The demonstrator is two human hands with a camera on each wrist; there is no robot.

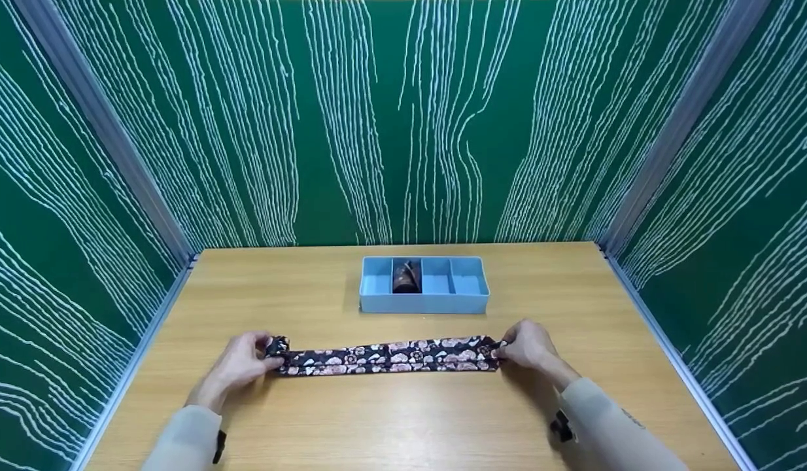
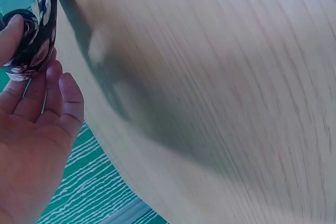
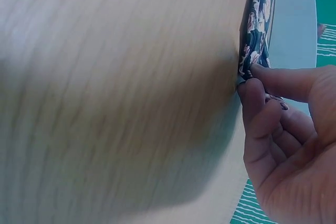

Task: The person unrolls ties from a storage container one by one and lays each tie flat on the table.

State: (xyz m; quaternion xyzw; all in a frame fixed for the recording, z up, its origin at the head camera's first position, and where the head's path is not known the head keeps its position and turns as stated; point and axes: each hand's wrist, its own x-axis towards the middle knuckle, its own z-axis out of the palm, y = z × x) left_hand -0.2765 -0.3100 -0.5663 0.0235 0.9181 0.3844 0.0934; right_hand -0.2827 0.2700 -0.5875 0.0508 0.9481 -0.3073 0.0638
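Note:
A dark necktie (image 1: 390,356) with a pink and white floral print stretches across the table between both hands. My left hand (image 1: 243,360) grips its left end, which is coiled into a small roll. In the left wrist view the thumb lies on the roll (image 2: 23,35) and the fingers are beneath it. My right hand (image 1: 531,343) pinches the tapering right end between thumb and fingertips. The right wrist view has the folded necktie (image 3: 257,19) running away from that pinch, partly hidden by the fingers.
A light blue box (image 1: 423,303) with several compartments stands behind the necktie on the wooden table (image 1: 390,425). A dark brown rolled item (image 1: 406,278) sits in its second compartment from the left. Green panels (image 1: 390,131) with white wavy lines enclose the back and sides.

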